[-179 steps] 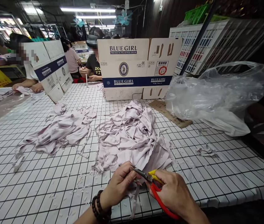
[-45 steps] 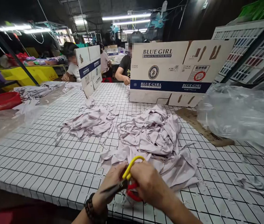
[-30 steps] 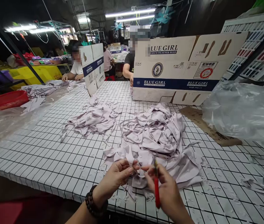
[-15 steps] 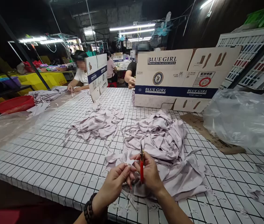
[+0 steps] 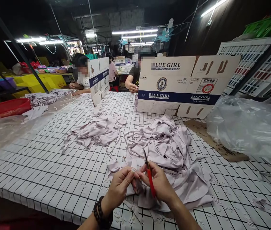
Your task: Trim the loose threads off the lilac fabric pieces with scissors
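My left hand, with a dark bead bracelet at the wrist, pinches a small piece of pale lilac fabric near the table's front edge. My right hand is closed round red-handled scissors, whose blades point up and away, and its fingertips meet the same piece. Just beyond both hands lies a large heap of lilac fabric pieces. A smaller, flatter heap lies to the left of it.
The table has a white cover with a black grid, strewn with small offcuts. Blue Girl cardboard boxes stand opened as screens at the back. A big clear plastic bag lies right. Other people sit working behind the boxes; a red basin is at left.
Both hands have dropped slightly toward the table edge and stayed together on the fabric piece. The scissors, earlier upright, now lean left. The view has tilted a little downward.
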The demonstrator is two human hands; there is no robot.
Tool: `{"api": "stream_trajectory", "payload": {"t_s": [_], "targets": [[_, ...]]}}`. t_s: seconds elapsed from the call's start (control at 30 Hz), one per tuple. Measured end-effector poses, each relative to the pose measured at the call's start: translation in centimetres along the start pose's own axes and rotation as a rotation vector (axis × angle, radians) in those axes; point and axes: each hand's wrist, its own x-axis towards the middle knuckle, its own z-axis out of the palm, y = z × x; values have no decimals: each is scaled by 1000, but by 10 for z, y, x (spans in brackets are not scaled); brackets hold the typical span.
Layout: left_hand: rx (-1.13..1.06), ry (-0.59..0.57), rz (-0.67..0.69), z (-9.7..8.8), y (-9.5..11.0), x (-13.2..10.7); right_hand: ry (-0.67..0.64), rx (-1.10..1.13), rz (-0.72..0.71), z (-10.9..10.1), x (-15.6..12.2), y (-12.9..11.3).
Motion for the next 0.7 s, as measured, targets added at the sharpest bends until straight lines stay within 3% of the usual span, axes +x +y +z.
{"api": "stream_trajectory", "payload": {"t_s": [0.17,0.27,0.47,0.7], "targets": [[107,-12,18,-2,-7,1,-1,-572,13,-30,-22,-23],[205,-45,45,-3,-8,1,-53,-748,42,-34,-31,-32],[302,-96,141,-2,-1,2,-77,-818,117,-25,-35,-38],[295,-116,147,-3,1,2,-73,-805,109,-22,-33,-39]]}}
